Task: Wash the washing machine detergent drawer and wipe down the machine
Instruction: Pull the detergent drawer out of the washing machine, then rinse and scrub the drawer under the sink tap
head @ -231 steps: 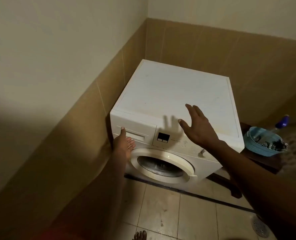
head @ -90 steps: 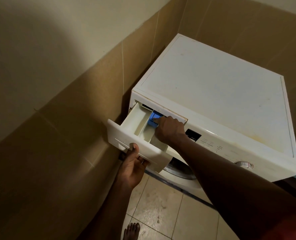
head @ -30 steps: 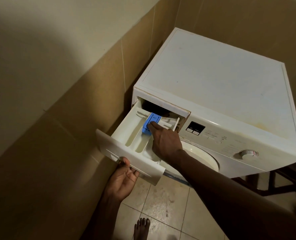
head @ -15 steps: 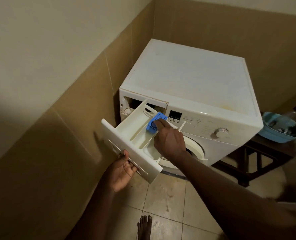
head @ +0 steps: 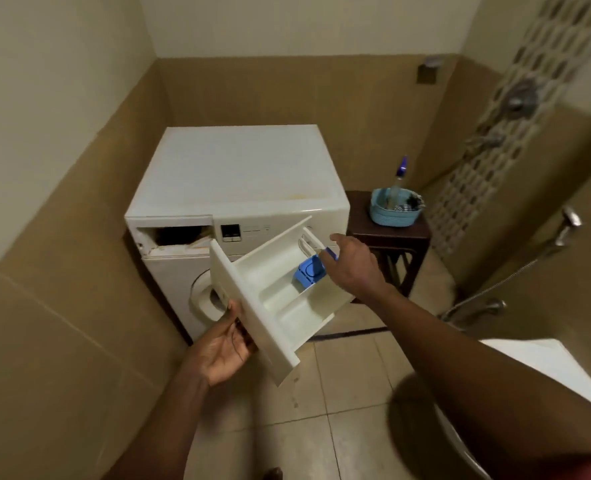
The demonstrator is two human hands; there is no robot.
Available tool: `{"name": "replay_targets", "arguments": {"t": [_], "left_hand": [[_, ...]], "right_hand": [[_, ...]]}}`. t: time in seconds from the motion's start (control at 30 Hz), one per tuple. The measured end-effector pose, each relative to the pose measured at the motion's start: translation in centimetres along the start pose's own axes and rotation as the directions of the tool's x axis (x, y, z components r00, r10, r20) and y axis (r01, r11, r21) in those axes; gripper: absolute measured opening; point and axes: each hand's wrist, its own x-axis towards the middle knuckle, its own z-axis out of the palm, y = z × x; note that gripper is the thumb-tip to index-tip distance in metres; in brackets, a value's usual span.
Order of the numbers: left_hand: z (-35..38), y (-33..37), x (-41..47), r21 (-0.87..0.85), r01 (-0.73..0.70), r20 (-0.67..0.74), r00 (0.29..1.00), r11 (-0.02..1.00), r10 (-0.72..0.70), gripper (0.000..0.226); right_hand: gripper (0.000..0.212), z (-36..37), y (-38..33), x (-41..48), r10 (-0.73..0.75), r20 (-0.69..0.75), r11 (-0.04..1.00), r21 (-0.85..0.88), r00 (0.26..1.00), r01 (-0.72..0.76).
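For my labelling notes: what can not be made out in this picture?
Head view:
Inside of the drawer slot: too dark.
Fingers of the left hand: hidden behind the detergent drawer front.
Grip of the right hand on the blue insert: blurred, unclear.
Contents of the blue basket: small, blurred.
Lettering on the control panel: too small.

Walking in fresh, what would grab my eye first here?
The white drawer is right out of the washing machine, held mid-air in front of it. The left hand grips its front panel; the right hand is at its back end by the blue insert. Behind, the dark slot gapes at the machine's upper left.
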Motion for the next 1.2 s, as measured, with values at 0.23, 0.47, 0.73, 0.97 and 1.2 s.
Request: {"name": "replay_targets", "arguments": {"t": [0.23,0.47,0.73,0.97,1.2], "left_hand": [[4.2,-4.5,-0.1,0.173,0.186,0.080,0.976,0.967,-0.202,0.095],[6.4,-8.1,-2.3,0.255,0.314,0.081,0.936,0.915,-0.344,0.037],[11.0,-13.6,-5.2,0.437,0.299,0.184,0.894,0.848,-0.410,0.048],[16.0,-21.2,-10.0,0.646,0.302,0.322,0.726,0.702,-0.608,0.054],[21.1,-31.6,-17.3,0.810,0.166,0.334,0.657,0.562,-0.675,0.038]], "right_hand": [[0.045,-5.2,6.2,-6.3,0.326,0.016,0.942,0.077,0.945,-0.326],[0.040,-8.6,9.0,-16.2,0.490,-0.068,0.862,0.188,0.869,-0.472],[0.050,-12.0,11.0,-28.8,0.677,-0.194,0.720,0.372,0.710,-0.586],[0.044,-17.0,13.2,-38.6,0.773,-0.278,0.629,0.450,0.570,-0.634],[0.044,-22.1,16.3,-52.8,0.832,-0.344,0.554,0.512,0.435,-0.656]]}}
